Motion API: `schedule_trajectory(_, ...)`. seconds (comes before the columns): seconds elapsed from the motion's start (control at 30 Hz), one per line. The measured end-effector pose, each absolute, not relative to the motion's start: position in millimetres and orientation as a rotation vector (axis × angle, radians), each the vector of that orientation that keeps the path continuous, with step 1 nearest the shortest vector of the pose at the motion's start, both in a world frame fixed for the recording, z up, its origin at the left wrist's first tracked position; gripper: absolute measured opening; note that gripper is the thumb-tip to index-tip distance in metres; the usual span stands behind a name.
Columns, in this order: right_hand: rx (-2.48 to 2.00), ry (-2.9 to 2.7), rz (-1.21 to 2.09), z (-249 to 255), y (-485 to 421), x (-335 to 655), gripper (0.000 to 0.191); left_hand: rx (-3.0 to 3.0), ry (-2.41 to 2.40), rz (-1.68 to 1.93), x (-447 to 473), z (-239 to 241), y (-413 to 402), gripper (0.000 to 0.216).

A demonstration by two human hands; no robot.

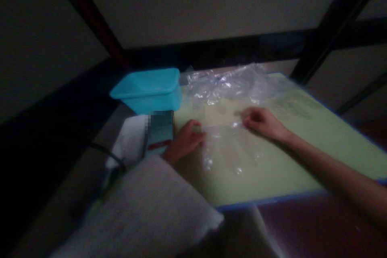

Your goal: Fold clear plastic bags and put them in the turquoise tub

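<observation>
A clear plastic bag point(232, 147) lies flat on a pale green board with a blue edge point(317, 145). My left hand point(186, 141) is curled at the bag's left edge, its fingers pinched on the plastic. My right hand point(261, 123) is closed on the bag's upper edge, its arm reaching in from the lower right. A heap of crumpled clear plastic point(229, 82) sits just behind both hands at the board's far side.
A turquoise lidded box point(149, 88) stands at the board's far left corner, with a small teal carton point(160, 133) and white cloth point(131, 141) in front of it. A grey cushion point(145, 213) fills the lower left. Dark frame bars point(326, 28) cross behind.
</observation>
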State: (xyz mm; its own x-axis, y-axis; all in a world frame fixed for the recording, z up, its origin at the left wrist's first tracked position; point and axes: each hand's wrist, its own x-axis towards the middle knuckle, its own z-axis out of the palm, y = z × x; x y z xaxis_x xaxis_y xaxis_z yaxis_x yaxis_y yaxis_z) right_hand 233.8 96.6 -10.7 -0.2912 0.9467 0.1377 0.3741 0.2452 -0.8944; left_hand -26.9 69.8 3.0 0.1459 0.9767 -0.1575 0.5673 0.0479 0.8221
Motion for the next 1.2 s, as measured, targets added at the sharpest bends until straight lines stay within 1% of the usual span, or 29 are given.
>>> schedule_trajectory(0.07,-1.210,-1.802,1.012,-11,97,234,0.025,1.549,1.482,0.554,-30,6,66,0.035)
schedule_trajectory(0.2,-1.204,-1.808,1.016,-12,97,234,0.023,1.537,1.463,0.449,-33,11,54,0.067)
schedule_trajectory(0.3,-1.213,-1.805,1.024,-11,96,233,0.024,1.557,1.491,0.403,-34,13,47,0.086)
schedule_trajectory(0.47,-1.231,-1.831,0.976,-11,96,233,0.027,1.584,1.437,0.344,-38,12,45,0.105)
schedule_trajectory(0.6,-1.252,-1.860,0.934,-13,97,233,0.029,1.642,1.370,0.241,-46,14,44,0.112)
schedule_trajectory(0.67,-1.251,-1.873,0.922,-13,97,234,0.031,1.709,1.381,0.250,-48,18,45,0.105)
schedule_trajectory(0.7,-1.247,-1.879,0.919,-13,98,234,0.031,1.759,1.409,0.312,-48,20,45,0.095)
schedule_trajectory(0.8,-1.245,-1.905,0.890,-14,98,235,0.028,1.954,1.588,0.617,-40,25,47,0.057)
schedule_trajectory(0.87,-1.261,-1.925,0.839,-14,99,235,0.024,2.093,1.731,0.663,-32,24,48,0.046)
schedule_trajectory(1.0,-1.272,-1.964,0.765,-15,100,235,0.022,2.337,1.796,0.541,-22,12,47,0.044)
schedule_trajectory(1.2,-1.256,-2.007,0.756,-14,102,237,0.020,2.501,1.833,0.351,-20,2,51,0.045)
